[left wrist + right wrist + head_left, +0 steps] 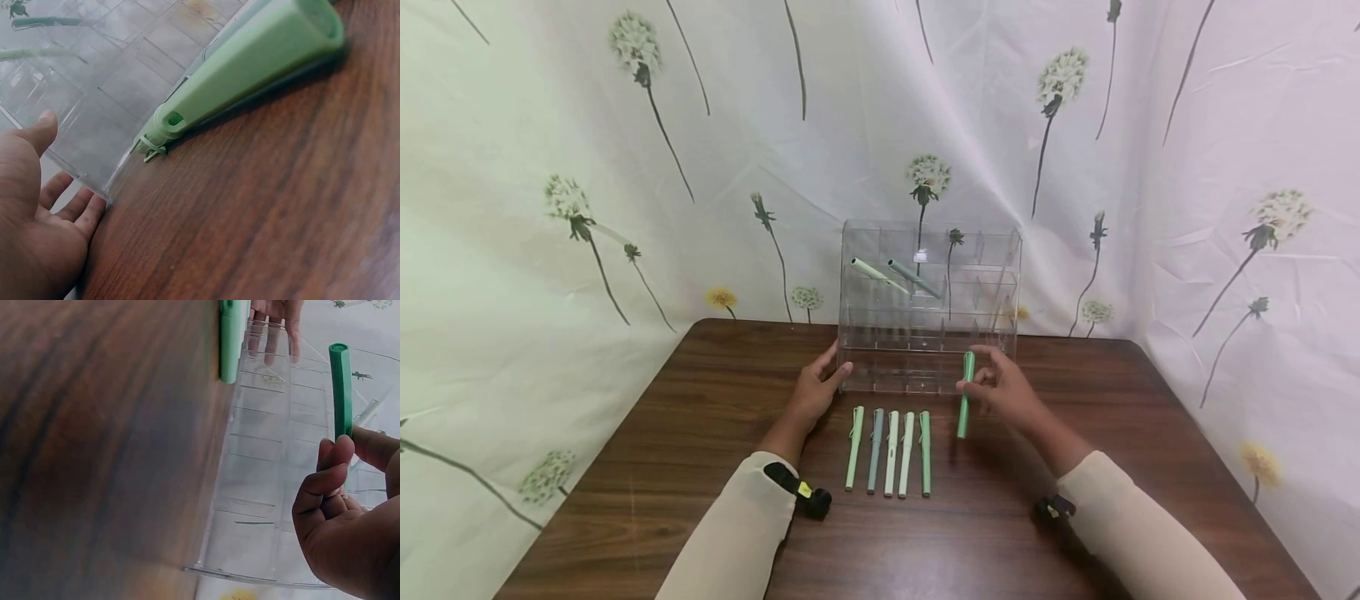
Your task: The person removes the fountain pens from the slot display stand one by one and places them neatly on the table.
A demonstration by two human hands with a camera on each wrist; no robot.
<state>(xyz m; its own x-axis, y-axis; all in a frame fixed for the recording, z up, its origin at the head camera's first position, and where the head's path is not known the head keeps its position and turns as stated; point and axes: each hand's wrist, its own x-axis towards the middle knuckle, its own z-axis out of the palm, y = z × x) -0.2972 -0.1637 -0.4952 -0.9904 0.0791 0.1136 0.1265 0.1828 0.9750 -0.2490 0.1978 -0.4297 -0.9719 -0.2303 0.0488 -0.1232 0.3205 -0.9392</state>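
A clear plastic organizer (pixel 857 321) with several compartments in tiers stands at the back of the table. My left hand (pixel 814 390) holds its lower left side, thumb at the front and fingers round the edge. In front of the organizer's lower right, my right hand (pixel 1009 393) pinches a green pen (pixel 964 408) between thumb and fingers; the right wrist view shows one end of this pen (pixel 340 387) standing free of the hand. Two pens lean in the organizer's upper left compartments: a pale green pen (pixel 876 273) and a blue-grey pen (pixel 912 277).
Several pens lie side by side in front of the organizer, among them a light green pen (pixel 854 450), a blue-grey pen (pixel 876 452) and a green pen (pixel 926 457). The brown wooden table (pixel 700 433) meets a dandelion-print cloth (pixel 722 167) behind.
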